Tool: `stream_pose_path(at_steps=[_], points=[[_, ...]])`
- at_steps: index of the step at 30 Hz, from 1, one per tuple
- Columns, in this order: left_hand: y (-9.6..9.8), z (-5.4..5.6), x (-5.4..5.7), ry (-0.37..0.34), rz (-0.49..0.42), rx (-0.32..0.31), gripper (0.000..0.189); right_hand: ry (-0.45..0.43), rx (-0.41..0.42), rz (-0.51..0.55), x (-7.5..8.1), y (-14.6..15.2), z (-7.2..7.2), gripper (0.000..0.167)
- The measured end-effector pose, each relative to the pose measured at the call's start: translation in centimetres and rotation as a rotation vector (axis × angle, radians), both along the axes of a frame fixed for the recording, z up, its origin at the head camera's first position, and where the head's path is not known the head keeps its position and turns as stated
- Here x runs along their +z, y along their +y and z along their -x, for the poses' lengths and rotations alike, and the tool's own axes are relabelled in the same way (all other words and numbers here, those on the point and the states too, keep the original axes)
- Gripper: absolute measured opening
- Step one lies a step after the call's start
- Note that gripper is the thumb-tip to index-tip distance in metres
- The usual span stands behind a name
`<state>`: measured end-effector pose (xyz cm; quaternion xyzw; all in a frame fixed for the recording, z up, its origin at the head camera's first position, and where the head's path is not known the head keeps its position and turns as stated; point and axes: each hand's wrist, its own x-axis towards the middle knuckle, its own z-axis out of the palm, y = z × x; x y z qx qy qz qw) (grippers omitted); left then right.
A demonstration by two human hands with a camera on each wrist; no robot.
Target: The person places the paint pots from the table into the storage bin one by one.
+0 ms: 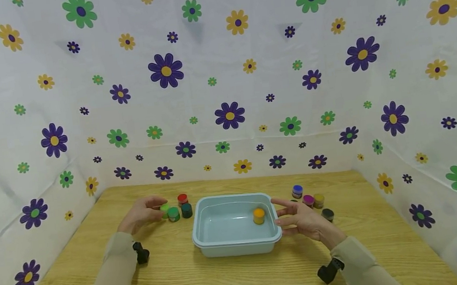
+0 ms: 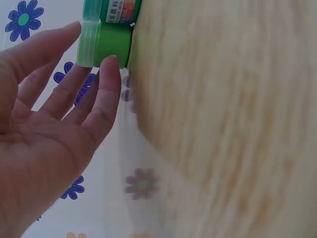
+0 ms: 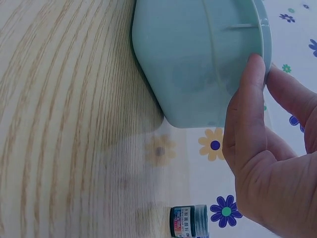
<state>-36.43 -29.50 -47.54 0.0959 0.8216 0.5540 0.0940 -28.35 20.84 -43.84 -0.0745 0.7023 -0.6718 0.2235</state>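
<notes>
My left hand (image 1: 141, 213) is at the light green paint jar (image 2: 113, 42), its fingers spread around it with the fingertips at the lid and side. Whether they press on it is unclear. Beside that jar stand a green jar (image 1: 173, 214), a dark teal jar (image 1: 187, 210) and a red-lidded jar (image 1: 182, 199). A pale blue plastic tub (image 1: 239, 249) sits mid-table with one orange-yellow paint jar (image 1: 259, 216) inside. At the tub's right side, my right hand (image 1: 305, 220) touches the rim and outer wall with nearly straight fingers.
Right of the tub stand a blue-lidded jar (image 1: 297, 191), a magenta jar (image 1: 308, 200), a yellow jar (image 1: 319, 200) and a black jar (image 1: 327, 215); another is partly hidden by the right hand. Flowered sheeting (image 1: 215, 97) encloses the wooden table (image 1: 176, 282) at the back and sides.
</notes>
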Motion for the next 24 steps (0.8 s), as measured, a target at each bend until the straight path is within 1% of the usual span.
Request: stream_pose_path(at_steps=[6, 9, 11, 14, 19, 24], points=[[0.24, 0.11, -0.04, -0.026, 0.023, -0.012, 0.051, -0.005, -0.003, -0.001, 0.06, 0.04, -0.05, 0.075], [0.44, 0.34, -0.04, -0.042, 0.034, 0.003, 0.049, -0.005, -0.007, 0.003, 0.18, 0.07, -0.11, 0.074], [0.55, 0.46, -0.05, -0.046, 0.041, -0.002, 0.049, -0.005, -0.009, 0.008, 0.24, 0.07, -0.14, 0.074], [0.74, 0.62, -0.11, -0.057, 0.031, 0.008, 0.048, -0.004, -0.006, 0.016, 0.24, 0.09, -0.16, 0.074], [0.95, 0.72, -0.24, -0.055, 0.024, 0.021, 0.047, -0.006, -0.005, 0.019, 0.12, 0.15, -0.08, 0.074], [0.61, 0.82, -0.49, -0.057, 0.016, 0.026, 0.046, -0.009, -0.008, 0.018, -0.09, 0.05, 0.07, 0.074]])
